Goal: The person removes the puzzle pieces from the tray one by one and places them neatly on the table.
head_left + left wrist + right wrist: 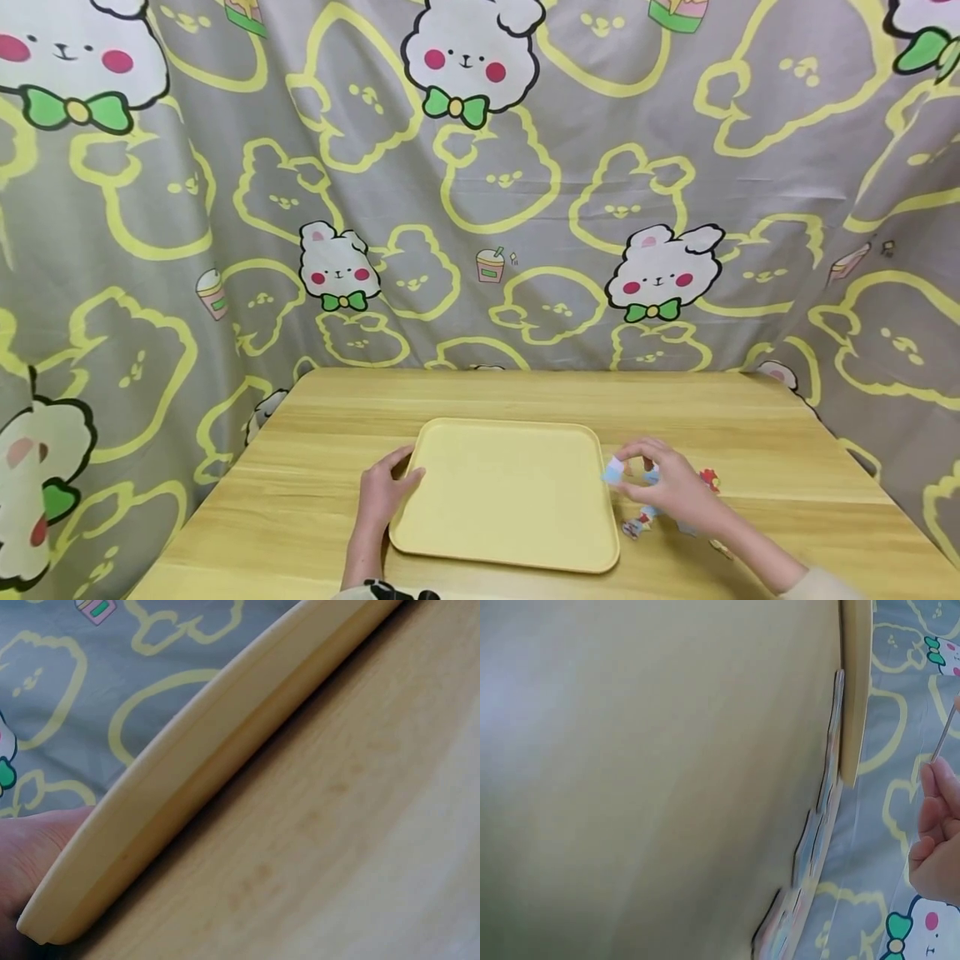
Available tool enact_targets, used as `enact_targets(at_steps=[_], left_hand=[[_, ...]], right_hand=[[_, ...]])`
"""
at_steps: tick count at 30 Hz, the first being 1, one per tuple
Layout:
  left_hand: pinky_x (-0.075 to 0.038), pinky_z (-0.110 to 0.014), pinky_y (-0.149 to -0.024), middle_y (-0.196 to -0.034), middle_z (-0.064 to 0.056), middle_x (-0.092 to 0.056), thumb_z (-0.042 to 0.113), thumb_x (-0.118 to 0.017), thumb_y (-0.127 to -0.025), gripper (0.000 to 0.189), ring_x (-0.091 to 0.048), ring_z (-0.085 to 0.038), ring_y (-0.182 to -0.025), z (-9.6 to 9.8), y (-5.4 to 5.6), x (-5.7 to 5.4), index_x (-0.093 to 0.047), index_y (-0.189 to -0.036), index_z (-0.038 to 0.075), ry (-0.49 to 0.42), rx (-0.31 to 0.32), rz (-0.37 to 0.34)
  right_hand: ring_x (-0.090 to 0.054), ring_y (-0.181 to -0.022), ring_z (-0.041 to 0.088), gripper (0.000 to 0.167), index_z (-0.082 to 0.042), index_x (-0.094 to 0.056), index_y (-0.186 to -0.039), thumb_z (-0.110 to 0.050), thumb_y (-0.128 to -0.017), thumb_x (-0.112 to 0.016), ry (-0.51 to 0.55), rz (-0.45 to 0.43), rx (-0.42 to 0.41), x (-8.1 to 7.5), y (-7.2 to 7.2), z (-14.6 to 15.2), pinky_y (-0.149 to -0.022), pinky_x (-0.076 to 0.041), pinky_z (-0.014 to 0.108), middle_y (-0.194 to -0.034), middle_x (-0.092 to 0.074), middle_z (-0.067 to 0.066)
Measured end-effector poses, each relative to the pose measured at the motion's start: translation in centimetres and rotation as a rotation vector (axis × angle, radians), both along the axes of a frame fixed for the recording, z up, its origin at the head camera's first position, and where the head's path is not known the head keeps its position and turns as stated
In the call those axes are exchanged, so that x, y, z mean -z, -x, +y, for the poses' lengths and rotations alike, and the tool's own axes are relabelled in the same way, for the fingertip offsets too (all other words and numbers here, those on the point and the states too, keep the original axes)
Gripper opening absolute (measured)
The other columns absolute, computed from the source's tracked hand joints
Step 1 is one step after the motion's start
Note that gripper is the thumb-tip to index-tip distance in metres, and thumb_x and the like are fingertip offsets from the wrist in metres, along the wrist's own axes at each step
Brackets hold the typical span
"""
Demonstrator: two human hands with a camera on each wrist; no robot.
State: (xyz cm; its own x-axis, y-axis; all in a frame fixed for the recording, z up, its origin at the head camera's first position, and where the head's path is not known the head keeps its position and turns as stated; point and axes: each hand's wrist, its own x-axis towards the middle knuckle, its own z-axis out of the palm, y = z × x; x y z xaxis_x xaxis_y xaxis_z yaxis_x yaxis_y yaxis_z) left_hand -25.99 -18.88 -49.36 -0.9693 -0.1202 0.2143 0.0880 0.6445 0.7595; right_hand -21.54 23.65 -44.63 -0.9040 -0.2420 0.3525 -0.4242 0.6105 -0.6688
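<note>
A pale yellow tray point(510, 492) lies flat on the table, its inside bare. My left hand point(382, 487) holds its left edge, thumb over the rim and fingers along the outer side. In the left wrist view, the tray's side wall point(187, 750) hides most of that hand point(37, 855). Just past the right rim, my right hand point(671, 483) pinches a small light blue and white puzzle piece point(613, 472) between thumb and fingers. Seen edge-on in the right wrist view, the piece point(945, 733) is thin and flat. Colourful loose puzzle pieces point(637, 525) lie beneath and around this hand, partly hidden by it.
The wooden table point(300, 533) carries the tray near its middle. A red piece point(709, 478) and a cream-coloured piece point(722, 548) lie by the right forearm. Behind the table hangs a grey curtain point(420, 192) with a cartoon print, which also runs along both sides.
</note>
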Motion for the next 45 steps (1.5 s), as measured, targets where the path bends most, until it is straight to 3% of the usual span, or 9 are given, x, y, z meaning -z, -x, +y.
enact_targets(at_steps=[8,11,16,22,27,31,37,45], left_hand=[[-0.050,-0.052,-0.103,-0.128,-0.021,-0.065,0.019,-0.075,-0.086,0.044,-0.058,-0.041,-0.124,0.1,0.1,0.1,-0.066,-0.127,0.005,0.004,0.009,0.004],[-0.049,-0.052,-0.103,-0.129,-0.021,-0.065,0.019,-0.075,-0.086,0.044,-0.058,-0.041,-0.124,0.1,0.1,0.0,-0.066,-0.127,0.006,0.005,0.004,0.002],[-0.049,-0.052,-0.104,-0.128,-0.020,-0.065,0.019,-0.075,-0.086,0.043,-0.058,-0.041,-0.124,-0.1,0.0,-0.1,-0.066,-0.127,0.007,0.011,-0.004,0.000],[-0.049,-0.052,-0.104,-0.128,-0.021,-0.065,0.018,-0.075,-0.086,0.043,-0.058,-0.041,-0.123,-0.1,0.1,0.0,-0.066,-0.126,0.005,0.012,-0.004,0.000],[-0.048,-0.052,-0.105,-0.128,-0.021,-0.065,0.018,-0.075,-0.085,0.044,-0.058,-0.042,-0.124,-0.1,0.2,0.1,-0.066,-0.126,0.006,0.019,-0.008,0.001],[-0.048,-0.053,-0.105,-0.130,-0.021,-0.064,0.019,-0.075,-0.086,0.045,-0.056,-0.042,-0.125,-0.1,0.1,0.0,-0.065,-0.127,0.007,0.017,-0.006,-0.010],[-0.048,-0.053,-0.105,-0.130,-0.021,-0.064,0.020,-0.075,-0.086,0.045,-0.056,-0.042,-0.125,-0.2,0.1,0.0,-0.065,-0.128,0.007,0.007,-0.001,-0.014],[-0.048,-0.054,-0.105,-0.131,-0.021,-0.063,0.021,-0.074,-0.087,0.045,-0.055,-0.043,-0.126,-0.1,0.0,-0.1,-0.065,-0.128,0.007,0.007,0.000,-0.021]], right_hand=[[-0.043,-0.080,0.010,0.031,-0.012,-0.068,-0.104,-0.019,-0.078,-0.082,-0.035,0.066,0.031,0.4,-0.9,2.5,-0.058,-0.039,0.019,-0.108,-0.063,0.004],[-0.043,-0.077,0.009,0.031,-0.010,-0.067,-0.106,-0.018,-0.079,-0.081,-0.031,0.060,0.032,0.3,-1.2,3.5,-0.053,-0.037,0.020,-0.103,-0.061,0.005],[-0.046,-0.081,0.002,0.031,-0.011,-0.067,-0.107,-0.022,-0.081,-0.080,-0.051,0.025,0.059,0.0,-1.7,4.9,-0.058,-0.041,0.019,-0.106,-0.061,0.006],[-0.045,-0.077,0.007,0.026,-0.016,-0.068,-0.104,-0.018,-0.080,-0.080,-0.059,0.052,0.066,0.4,-1.9,6.6,-0.057,-0.037,0.020,-0.104,-0.060,0.000],[-0.046,-0.083,-0.001,0.028,-0.019,-0.069,-0.101,-0.021,-0.077,-0.083,-0.125,0.091,0.120,0.7,-2.1,7.7,-0.064,-0.038,0.018,-0.102,-0.062,-0.004],[-0.042,-0.078,0.002,0.028,-0.018,-0.069,-0.100,-0.019,-0.076,-0.083,-0.122,0.098,0.129,0.8,-2.3,8.6,-0.059,-0.035,0.019,-0.098,-0.059,-0.013],[-0.040,-0.078,0.002,0.027,-0.018,-0.068,-0.102,-0.019,-0.078,-0.082,-0.128,0.077,0.132,0.9,-2.6,9.9,-0.056,-0.031,0.020,-0.102,-0.060,-0.013],[-0.040,-0.076,-0.001,0.029,-0.020,-0.068,-0.099,-0.015,-0.075,-0.083,-0.151,0.113,0.137,1.7,-3.1,12.0,-0.058,-0.031,0.019,-0.100,-0.058,-0.020]])
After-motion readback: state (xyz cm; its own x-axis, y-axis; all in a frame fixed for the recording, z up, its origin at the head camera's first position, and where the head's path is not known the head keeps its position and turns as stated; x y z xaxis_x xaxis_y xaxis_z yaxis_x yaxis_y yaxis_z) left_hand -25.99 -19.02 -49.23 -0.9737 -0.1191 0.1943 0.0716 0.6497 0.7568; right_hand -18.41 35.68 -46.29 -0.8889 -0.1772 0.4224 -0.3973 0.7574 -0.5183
